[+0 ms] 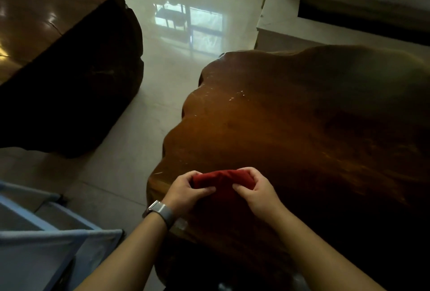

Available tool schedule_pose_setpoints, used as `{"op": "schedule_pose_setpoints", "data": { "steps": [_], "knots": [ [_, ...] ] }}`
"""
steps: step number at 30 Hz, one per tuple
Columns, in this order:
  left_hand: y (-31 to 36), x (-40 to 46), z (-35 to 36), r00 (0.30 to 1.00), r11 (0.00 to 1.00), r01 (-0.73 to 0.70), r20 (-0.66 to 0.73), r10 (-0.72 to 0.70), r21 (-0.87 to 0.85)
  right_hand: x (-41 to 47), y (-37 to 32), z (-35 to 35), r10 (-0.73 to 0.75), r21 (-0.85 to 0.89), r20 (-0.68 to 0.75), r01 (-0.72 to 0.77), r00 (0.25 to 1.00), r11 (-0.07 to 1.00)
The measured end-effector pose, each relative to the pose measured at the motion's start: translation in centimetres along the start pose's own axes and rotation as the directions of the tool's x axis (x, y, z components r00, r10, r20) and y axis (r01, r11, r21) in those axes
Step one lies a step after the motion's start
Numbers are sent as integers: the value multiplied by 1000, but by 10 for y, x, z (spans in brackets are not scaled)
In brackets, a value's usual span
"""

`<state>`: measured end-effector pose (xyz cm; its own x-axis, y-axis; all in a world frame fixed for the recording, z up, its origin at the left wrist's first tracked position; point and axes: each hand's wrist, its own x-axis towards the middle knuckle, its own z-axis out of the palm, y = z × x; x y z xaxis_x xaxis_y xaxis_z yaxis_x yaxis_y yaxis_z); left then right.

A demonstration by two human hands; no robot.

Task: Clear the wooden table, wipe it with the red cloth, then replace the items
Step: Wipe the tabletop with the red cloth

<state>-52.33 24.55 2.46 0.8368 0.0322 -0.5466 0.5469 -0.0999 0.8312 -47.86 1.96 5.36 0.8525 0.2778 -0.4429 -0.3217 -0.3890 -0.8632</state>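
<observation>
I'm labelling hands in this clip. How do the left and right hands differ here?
The left hand has a grey-strapped watch on its wrist; the right hand has a bare wrist. The left grips the red cloth at its left end, the right at its right end. Both pinch it over the wooden table.

A dark reddish-brown wooden table (290, 123) with a wavy, irregular slab edge stands on a pale glossy tiled floor (162, 62), its polished top showing a few small light scratches toward the far left side. Near its front edge lies a bunched red cloth (221, 180), gripped at each end by a hand. A second, larger dark wooden slab (69, 57) stands on the same floor to the left, well apart from the table.
</observation>
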Motion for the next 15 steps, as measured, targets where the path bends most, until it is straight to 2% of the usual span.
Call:
{"op": "schedule_pose_setpoints", "data": {
  "steps": [3,4,6,9,12,15],
  "knots": [
    [-5,13,-27,986,978,-34,-154,67,208,21,5,48,-97,-391,-168,24,981,920],
    [-7,15,-36,978,962,-55,-179,106,267,25,9,64,-144,-513,-158,44,977,857],
    [-12,16,-51,969,920,-80,-188,162,384,33,18,92,-199,-679,-27,128,980,723],
    [-19,13,-67,969,871,-69,-176,175,486,44,29,123,-176,-795,152,227,972,563],
    [-27,2,-77,950,820,-52,-224,216,570,52,33,135,-185,-866,206,267,961,422],
    [-39,-7,-86,918,726,0,-288,273,688,58,37,140,-226,-868,316,377,922,324]
  ]
}}
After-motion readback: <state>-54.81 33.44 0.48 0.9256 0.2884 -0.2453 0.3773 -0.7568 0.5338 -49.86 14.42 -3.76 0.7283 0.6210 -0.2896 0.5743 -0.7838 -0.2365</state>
